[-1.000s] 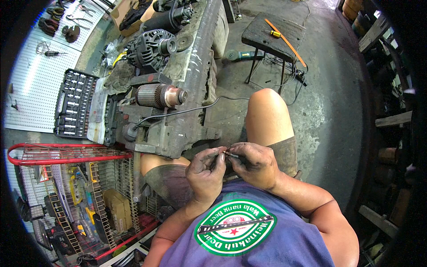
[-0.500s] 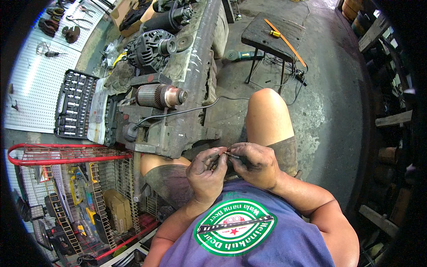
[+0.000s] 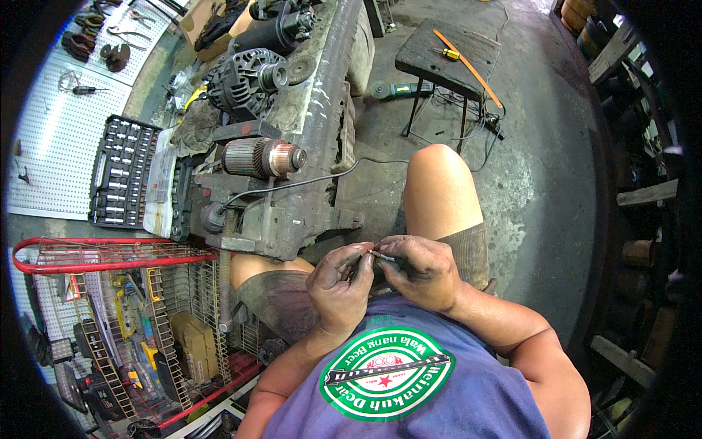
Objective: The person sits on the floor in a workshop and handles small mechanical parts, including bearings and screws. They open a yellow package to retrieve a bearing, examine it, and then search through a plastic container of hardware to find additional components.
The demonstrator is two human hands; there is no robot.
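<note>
Close to my lap, both hands meet at the fingertips. My left hand [image 3: 341, 282] is closed in a pinch; what sits between its fingers is too small to make out. A thin silvery rod-like piece [image 3: 385, 256] shows in the pinch of my right hand [image 3: 424, 271], its tip touching or nearly touching the left fingertips. Beyond the hands, on the bench, a motor armature [image 3: 252, 158] with copper-coloured segments lies on its side by a bench vise [image 3: 238, 241].
An alternator [image 3: 245, 84] sits farther along the workbench, beside an open socket set [image 3: 121, 172]. A red wire rack [image 3: 110, 252] with tools stands at left. Ahead, a low stool [image 3: 439, 62] bears a hacksaw blade [image 3: 468, 69] and screwdriver [image 3: 451, 54]; an angle grinder [image 3: 398, 91] lies near it.
Hardly anything differs. My fingers have shifted slightly, and the silvery piece shows a little more beside my right fingers.
</note>
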